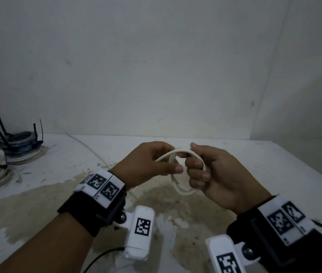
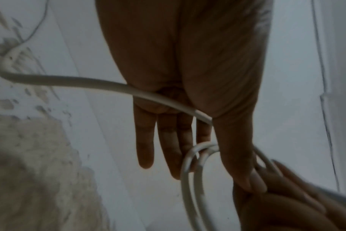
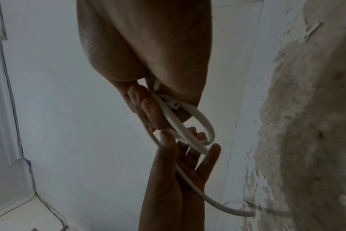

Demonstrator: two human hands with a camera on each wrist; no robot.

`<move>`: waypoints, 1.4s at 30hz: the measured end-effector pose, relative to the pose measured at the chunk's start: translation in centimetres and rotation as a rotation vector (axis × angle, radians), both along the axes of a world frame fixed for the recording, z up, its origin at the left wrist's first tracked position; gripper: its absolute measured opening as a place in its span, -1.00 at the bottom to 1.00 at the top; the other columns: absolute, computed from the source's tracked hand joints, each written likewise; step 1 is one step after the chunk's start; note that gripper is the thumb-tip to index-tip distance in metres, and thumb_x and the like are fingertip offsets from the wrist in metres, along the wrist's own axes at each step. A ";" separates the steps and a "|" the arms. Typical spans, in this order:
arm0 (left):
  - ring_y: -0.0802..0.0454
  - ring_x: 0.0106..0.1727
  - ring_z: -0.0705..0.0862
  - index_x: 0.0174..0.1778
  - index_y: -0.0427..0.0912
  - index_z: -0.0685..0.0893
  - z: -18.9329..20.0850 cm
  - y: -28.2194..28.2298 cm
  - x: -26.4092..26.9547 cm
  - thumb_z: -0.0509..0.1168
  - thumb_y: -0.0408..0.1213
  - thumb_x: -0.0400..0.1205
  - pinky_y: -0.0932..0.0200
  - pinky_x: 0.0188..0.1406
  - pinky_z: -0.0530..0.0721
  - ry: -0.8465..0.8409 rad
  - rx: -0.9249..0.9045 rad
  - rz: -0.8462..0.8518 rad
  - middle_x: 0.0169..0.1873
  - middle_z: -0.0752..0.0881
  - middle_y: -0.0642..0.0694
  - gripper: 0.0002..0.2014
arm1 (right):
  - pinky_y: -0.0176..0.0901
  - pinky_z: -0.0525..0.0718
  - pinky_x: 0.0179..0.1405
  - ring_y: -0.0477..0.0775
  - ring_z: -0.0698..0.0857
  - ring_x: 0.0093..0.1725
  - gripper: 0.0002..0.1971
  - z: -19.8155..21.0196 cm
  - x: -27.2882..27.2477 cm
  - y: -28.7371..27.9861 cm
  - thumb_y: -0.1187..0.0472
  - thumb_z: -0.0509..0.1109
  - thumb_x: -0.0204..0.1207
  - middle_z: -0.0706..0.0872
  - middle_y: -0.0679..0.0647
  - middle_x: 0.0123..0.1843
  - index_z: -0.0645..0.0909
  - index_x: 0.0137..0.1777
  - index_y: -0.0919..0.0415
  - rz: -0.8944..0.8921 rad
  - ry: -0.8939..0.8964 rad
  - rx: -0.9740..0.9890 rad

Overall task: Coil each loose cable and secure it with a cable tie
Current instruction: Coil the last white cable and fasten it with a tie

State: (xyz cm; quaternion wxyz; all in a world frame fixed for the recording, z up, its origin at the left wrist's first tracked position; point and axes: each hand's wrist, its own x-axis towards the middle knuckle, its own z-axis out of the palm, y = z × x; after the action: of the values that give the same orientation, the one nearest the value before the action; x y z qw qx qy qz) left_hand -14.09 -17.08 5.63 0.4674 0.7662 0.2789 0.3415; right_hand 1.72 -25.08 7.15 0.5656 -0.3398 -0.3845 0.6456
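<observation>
Both hands hold a white cable [image 1: 177, 154] above the stained table [image 1: 254, 174]: right hand [image 1: 213, 174] fingers curl around its small loops, left hand [image 1: 152, 164] pinches the strand by thumb, other fingers fairly straight. Tied coils [image 1: 14, 150] sit far left.

Head cam looks forward and down from above my forearms at my left hand [image 1: 152, 164] and right hand [image 1: 215, 174] mid-frame, wall filling the upper half, while each wrist cam looks close along its palm toward fingertips, all three sharing the white cable [image 1: 177, 152] loops.
</observation>
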 end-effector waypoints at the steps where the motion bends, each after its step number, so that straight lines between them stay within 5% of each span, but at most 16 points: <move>1: -0.02 -0.21 0.74 -0.04 -0.21 0.76 -0.1 0.0 0.0 0.52 -0.38 0.44 0.05 -0.07 0.74 0.019 0.026 0.015 -0.27 0.77 -0.14 -0.80 | -0.29 0.35 -0.69 -0.12 0.28 -0.68 -0.80 0.1 0.1 -0.1 0.20 0.11 0.62 0.36 0.00 -0.52 0.48 -0.09 0.32 0.005 0.002 0.013; 4: -0.18 -0.15 0.79 -0.06 -0.30 0.79 -0.4 0.0 0.3 0.39 -0.40 0.58 0.02 -0.09 0.79 0.033 0.100 0.052 -0.25 0.80 -0.26 -0.90 | -0.27 0.40 -0.61 -0.09 0.33 -0.60 -0.85 0.2 0.3 -0.3 0.23 0.19 0.52 0.41 0.03 -0.47 0.49 -0.12 0.34 0.031 -0.019 0.074; 9: -0.05 -0.16 0.80 -0.18 -0.20 0.79 -0.1 -0.2 0.1 0.29 -0.30 0.66 0.09 -0.04 0.77 0.083 0.069 -0.025 -0.27 0.82 -0.16 -0.81 | -0.20 0.54 -0.54 -0.07 0.40 -0.55 -0.74 -0.3 1.0 -0.2 0.21 0.15 0.66 0.53 0.08 -0.38 0.56 -0.01 0.43 -0.024 -0.173 0.110; 14: -0.03 -0.19 0.73 -0.07 -0.43 0.67 -0.4 -0.3 0.0 0.22 -0.38 0.67 0.13 -0.10 0.73 0.046 -0.086 -0.135 -0.26 0.74 -0.20 -0.82 | -0.25 0.41 -0.61 -0.09 0.32 -0.59 -0.73 -1.0 1.1 -0.1 0.22 0.10 0.70 0.51 0.05 -0.43 0.54 0.09 0.44 -0.133 -0.200 0.081; 19: -0.06 -0.33 0.67 -0.14 -0.32 0.62 0.5 -1.3 0.4 0.16 -0.10 0.60 0.04 -0.10 0.67 -0.131 -0.297 -0.130 -0.44 0.63 -0.13 -0.68 | -0.29 0.23 -0.64 -0.12 0.22 -0.61 -0.76 -0.8 0.4 -0.2 0.20 0.08 0.71 0.42 0.01 -0.46 0.46 -0.17 0.23 -0.201 -0.291 0.127; 23: -0.02 -0.46 0.60 -0.28 -0.27 0.55 0.9 -1.8 0.8 0.09 -0.11 0.71 -0.09 -0.05 0.61 -0.189 -0.304 -0.091 -0.55 0.54 -0.08 -0.65 | -0.30 0.24 -0.63 -0.12 0.24 -0.60 -0.77 -1.0 0.2 -0.2 0.21 0.07 0.71 0.46 0.01 -0.45 0.54 -0.03 0.26 -0.250 -0.307 0.180; 27: 0.04 -0.56 0.45 -0.18 -0.31 0.56 1.5 -2.6 1.2 0.11 -0.13 0.66 0.04 -0.26 0.69 -0.339 -0.522 -0.200 -0.57 0.43 -0.04 -0.70 | -0.33 0.24 -0.66 -0.13 0.25 -0.61 -0.75 -1.0 0.4 0.0 0.26 0.06 0.71 0.48 0.01 -0.46 0.57 -0.05 0.26 -0.322 -0.243 0.250; 31: 0.15 -0.61 0.31 -0.18 -0.27 0.56 2.5 -3.1 1.9 0.07 -0.16 0.71 0.23 -0.47 0.54 -0.388 -0.596 -0.247 -0.61 0.32 0.06 -0.70 | -0.34 0.29 -0.66 -0.12 0.27 -0.61 -0.77 -0.8 0.9 0.6 0.28 0.07 0.69 0.50 0.02 -0.45 0.55 -0.04 0.28 -0.323 -0.098 0.286; 35: 0.20 -0.65 0.16 -0.25 -0.21 0.50 2.9 -3.3 2.8 0.06 -0.13 0.74 0.32 -0.59 0.26 -0.438 -0.567 -0.129 -0.64 0.23 0.10 -0.69 | -0.18 0.52 -0.50 -0.01 0.47 -0.51 -0.72 -0.7 0.8 1.2 0.19 0.07 0.72 0.61 0.09 -0.39 0.60 0.05 0.29 -0.319 -0.086 0.277; 38: 0.22 -0.67 0.15 -0.26 -0.18 0.47 3.1 -3.0 3.0 0.06 -0.12 0.75 0.34 -0.64 0.19 -0.553 -0.554 -0.034 -0.65 0.23 0.11 -0.69 | -0.06 0.68 -0.25 0.13 0.71 -0.27 -0.55 -0.8 0.0 1.0 -0.15 0.09 0.62 0.77 0.22 -0.16 0.58 0.11 0.21 -0.280 -0.112 0.137; 42: 0.22 -0.66 0.16 -0.26 -0.17 0.47 3.9 -2.2 2.4 0.04 -0.11 0.76 0.35 -0.65 0.19 -0.687 -0.562 0.052 -0.64 0.24 0.11 -0.68 | 0.05 0.45 0.26 0.10 0.71 0.19 -0.27 -2.8 -2.0 0.2 -0.42 0.07 0.38 0.79 0.12 0.11 0.55 0.28 0.14 -0.009 -0.362 0.070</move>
State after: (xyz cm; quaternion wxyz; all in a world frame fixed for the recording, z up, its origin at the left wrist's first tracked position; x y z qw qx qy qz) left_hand -11.69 -19.31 9.52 0.7145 0.4441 0.2087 0.4987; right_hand -0.29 -24.87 4.40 0.5016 -0.4324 -0.5005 0.5576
